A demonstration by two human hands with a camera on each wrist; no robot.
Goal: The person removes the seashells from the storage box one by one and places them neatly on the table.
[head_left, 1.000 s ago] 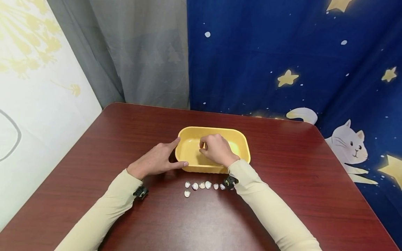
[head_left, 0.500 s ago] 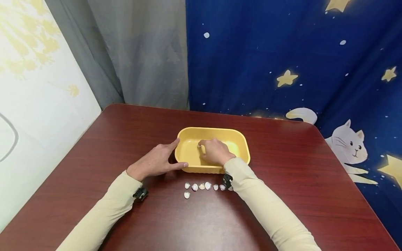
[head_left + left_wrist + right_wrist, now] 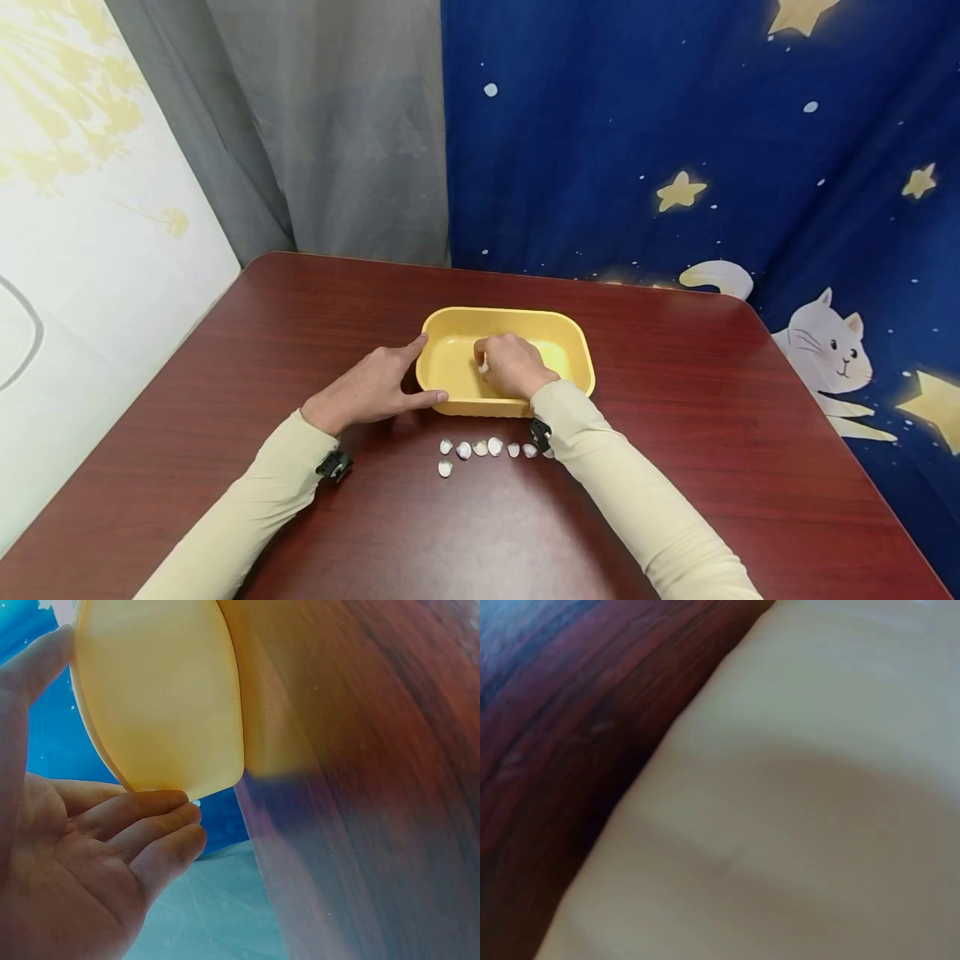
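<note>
A yellow plastic basin stands on the dark red table. My right hand reaches down inside it, fingers curled, pinching a small white shell between thumb and index finger. At the basin's left end is my left hand, thumb and fingers spread and mostly straight, their tips touching the rim and wall. In the left wrist view that hand lies along the basin's outer wall. The basin's side fills most of the right wrist view, where the right hand is hidden.
In front of the basin, several small shells lie in a row, its right end partly covered by my right wrist. One single shell lies below the row's left end. Curtains hang behind the table.
The right hand's fingers reached toward a shell on the basin floor, then curled in, and the shell now sits between thumb and index finger. My left hand stays at the rim.
</note>
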